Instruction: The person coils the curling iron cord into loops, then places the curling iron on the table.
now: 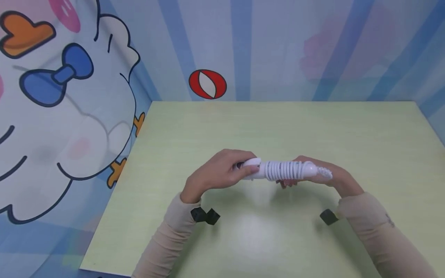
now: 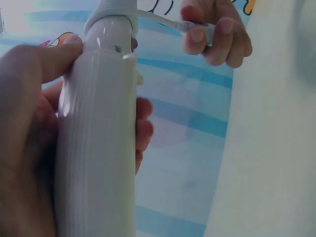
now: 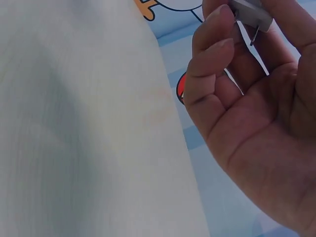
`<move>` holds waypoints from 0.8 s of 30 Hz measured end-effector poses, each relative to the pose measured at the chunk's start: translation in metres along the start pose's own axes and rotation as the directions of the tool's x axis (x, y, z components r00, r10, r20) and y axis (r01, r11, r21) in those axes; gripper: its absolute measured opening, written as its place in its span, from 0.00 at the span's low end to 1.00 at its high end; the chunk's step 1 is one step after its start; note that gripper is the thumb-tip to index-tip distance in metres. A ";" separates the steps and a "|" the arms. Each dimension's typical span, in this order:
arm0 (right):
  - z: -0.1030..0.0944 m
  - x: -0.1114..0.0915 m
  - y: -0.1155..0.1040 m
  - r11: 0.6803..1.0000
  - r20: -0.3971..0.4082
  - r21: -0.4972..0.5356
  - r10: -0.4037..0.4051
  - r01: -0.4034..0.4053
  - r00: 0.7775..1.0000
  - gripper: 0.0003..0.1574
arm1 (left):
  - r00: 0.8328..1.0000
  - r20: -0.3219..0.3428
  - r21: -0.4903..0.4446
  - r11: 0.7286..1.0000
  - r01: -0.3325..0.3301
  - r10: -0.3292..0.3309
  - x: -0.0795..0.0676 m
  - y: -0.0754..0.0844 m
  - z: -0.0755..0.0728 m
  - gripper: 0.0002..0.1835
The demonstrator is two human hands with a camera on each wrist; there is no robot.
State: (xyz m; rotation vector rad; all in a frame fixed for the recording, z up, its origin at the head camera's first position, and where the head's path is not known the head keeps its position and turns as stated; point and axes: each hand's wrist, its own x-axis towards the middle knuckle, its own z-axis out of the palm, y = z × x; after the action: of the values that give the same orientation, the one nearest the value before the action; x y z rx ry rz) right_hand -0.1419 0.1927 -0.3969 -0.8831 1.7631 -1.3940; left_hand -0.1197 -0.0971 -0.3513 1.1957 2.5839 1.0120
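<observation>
My left hand [image 1: 220, 172] grips one end of a white tube-shaped corded appliance [image 1: 259, 172], held level above the table. White cord [image 1: 283, 170] is wound in several close loops round its middle, and a ribbed cord sleeve [image 1: 324, 172] sticks out at the right end. In the left wrist view the thumb lies along the smooth white body [image 2: 96, 143], with fingertips showing on its far side. Behind the right end, my right hand [image 1: 338, 178] pinches a white plug [image 3: 254, 16] with metal prongs. A stretch of cord runs from the appliance to this plug in the left wrist view.
A pale yellow-green table [image 1: 278, 131] lies beneath both hands. Blue striped walls [image 1: 274, 50] with cartoon prints stand at its back and left. Black blocks [image 1: 205, 215] are fixed at the sleeve cuffs.
</observation>
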 end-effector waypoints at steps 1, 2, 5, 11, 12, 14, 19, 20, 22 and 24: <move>0.003 -0.001 -0.004 1.000 -0.012 0.014 0.008 -0.007 1.000 0.09 | 1.000 -0.026 0.029 1.000 0.006 -0.006 0.000 0.000 -0.001 0.07; 0.004 -0.001 -0.004 1.000 -0.025 0.019 0.019 -0.018 1.000 0.10 | 0.999 -0.045 0.052 0.999 0.015 -0.012 0.000 0.000 -0.002 0.08; 0.008 -0.002 0.001 0.999 -0.067 0.013 0.042 -0.041 0.997 0.15 | 0.995 -0.091 0.105 0.993 0.056 -0.046 0.001 0.002 -0.004 0.08; 0.013 -0.011 0.012 0.987 -0.077 -0.060 0.143 -0.148 0.987 0.13 | 0.983 -0.163 0.221 0.968 0.116 -0.080 0.001 0.003 -0.004 0.11; 0.014 -0.013 0.012 0.987 -0.063 -0.071 0.137 -0.141 0.989 0.12 | 0.981 -0.175 0.249 0.960 0.125 -0.083 0.000 0.003 -0.004 0.11; 0.016 -0.018 0.011 0.994 -0.039 -0.077 0.078 -0.081 0.996 0.10 | 0.977 -0.198 0.311 0.941 0.137 -0.077 -0.001 0.003 -0.004 0.12; 0.018 -0.028 0.007 0.993 -0.026 0.011 -0.119 0.119 0.993 0.15 | 0.974 -0.209 0.392 0.905 0.165 -0.087 -0.001 0.003 -0.007 0.14; 0.018 -0.029 0.006 0.987 -0.033 0.042 -0.153 0.154 0.988 0.17 | 0.973 -0.207 0.398 0.900 0.176 -0.099 -0.001 0.004 -0.007 0.14; 0.018 -0.030 0.004 0.975 -0.053 0.087 -0.198 0.202 0.979 0.19 | 0.971 -0.195 0.400 0.893 0.206 -0.136 -0.001 0.004 -0.007 0.14; 0.018 -0.031 0.003 0.963 -0.081 0.127 -0.231 0.240 0.970 0.21 | 0.969 -0.172 0.400 0.887 0.231 -0.174 -0.002 0.005 -0.007 0.15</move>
State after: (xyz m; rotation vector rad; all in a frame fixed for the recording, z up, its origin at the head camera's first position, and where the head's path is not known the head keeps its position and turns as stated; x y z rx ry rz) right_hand -0.1110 0.2105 -0.3995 -1.0081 1.6288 -1.6929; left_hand -0.1176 -0.0998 -0.3436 0.9216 3.0586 0.5227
